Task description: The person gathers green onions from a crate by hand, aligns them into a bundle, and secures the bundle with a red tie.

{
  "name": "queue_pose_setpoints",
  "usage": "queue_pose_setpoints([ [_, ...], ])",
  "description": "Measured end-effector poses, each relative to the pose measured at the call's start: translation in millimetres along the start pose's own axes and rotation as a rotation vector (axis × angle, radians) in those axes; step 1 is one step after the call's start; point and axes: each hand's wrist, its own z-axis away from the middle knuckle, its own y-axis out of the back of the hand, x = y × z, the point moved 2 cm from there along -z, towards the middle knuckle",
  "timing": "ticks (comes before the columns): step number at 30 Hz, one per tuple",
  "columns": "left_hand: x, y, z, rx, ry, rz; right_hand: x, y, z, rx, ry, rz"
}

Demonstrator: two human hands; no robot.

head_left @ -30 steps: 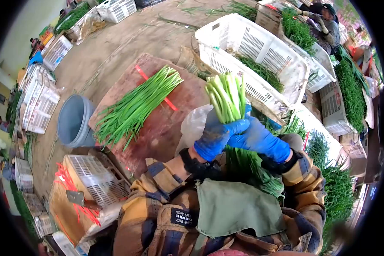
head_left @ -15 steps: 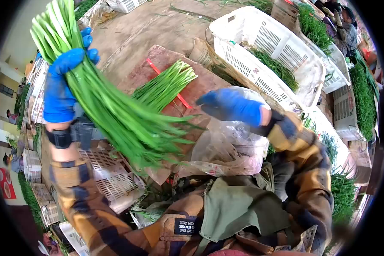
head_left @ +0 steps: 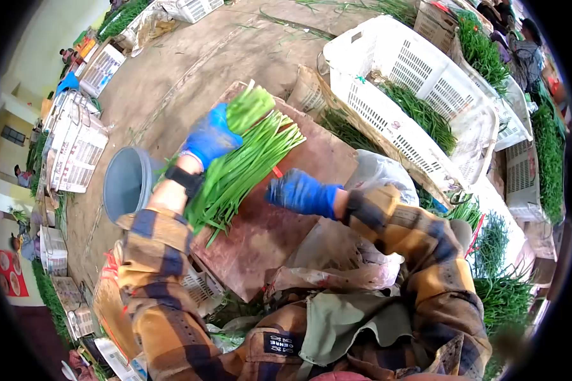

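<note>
My left hand (head_left: 213, 138), in a blue glove, is closed around a bunch of garlic chives (head_left: 250, 106). This bunch lies over or against a second bunch of chives (head_left: 264, 149) on a reddish board (head_left: 324, 152); where their leaves overlap, I cannot separate them. The end of a red strip (head_left: 277, 171) shows from under the chives. Just beside that end is my right hand (head_left: 304, 192), also blue-gloved, with its fingers curled together. Whether it pinches anything is hidden.
A clear plastic bag (head_left: 337, 254) lies at the board's near right side. Beyond it stands a large white crate (head_left: 419, 70) with loose chives inside. To the left is a grey bucket (head_left: 128, 181); more white crates (head_left: 76, 149) are stacked behind it.
My left hand has swung the held bunch from the upper left down to the chives on the board. My right hand has moved down and left, near the red strip.
</note>
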Motion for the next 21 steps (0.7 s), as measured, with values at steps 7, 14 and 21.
queue_pose_setpoints([
  [7, -13.9, -50.6, -14.8, -0.218, 0.163, -0.166, 65.6, 152.6, 60.7, -0.13, -0.501, -0.226],
  [14, -52.3, -97.1, -20.4, -0.111, -0.068, 0.003, 97.4, 140.2, 180.5, -0.659, -0.818, 0.07],
  [21, -23.7, -98.2, -19.1, -0.13, -0.017, -0.276, 102.2, 123.1, 93.5, -0.361, -0.713, -0.275],
])
